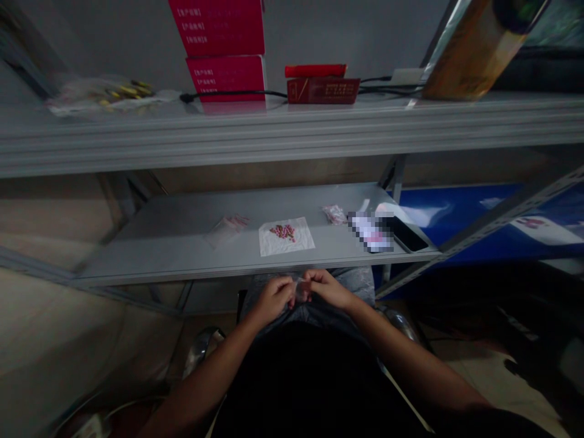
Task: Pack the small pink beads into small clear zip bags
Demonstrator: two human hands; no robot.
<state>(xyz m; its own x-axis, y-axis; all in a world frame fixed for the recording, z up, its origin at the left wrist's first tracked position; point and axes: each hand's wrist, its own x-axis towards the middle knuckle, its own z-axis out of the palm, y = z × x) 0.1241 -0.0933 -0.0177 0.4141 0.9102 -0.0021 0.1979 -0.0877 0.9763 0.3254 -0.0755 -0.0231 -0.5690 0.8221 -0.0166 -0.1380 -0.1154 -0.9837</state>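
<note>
Over my lap, a small clear plastic bag [301,290] is pinched between my two hands. My left hand [276,297] is closed on its left side, and my right hand [329,288] grips its right side. Whether anything is inside the bag is too small to tell. Just beyond, on the lower shelf, small pink and brown pieces [285,232] lie heaped on a white square sheet [292,246]. Left of the sheet rest several flat clear bags [224,231]. A little filled clear bag [335,214] with pinkish contents sits to the right.
A black phone [409,233] and a blurred-out item [371,232] are at the right end of the lower shelf [150,243]. Above, the upper shelf edge [274,143] juts forward, carrying pink boxes [230,76], a dark red pack [323,90], a cable and a tilted orange container [474,55].
</note>
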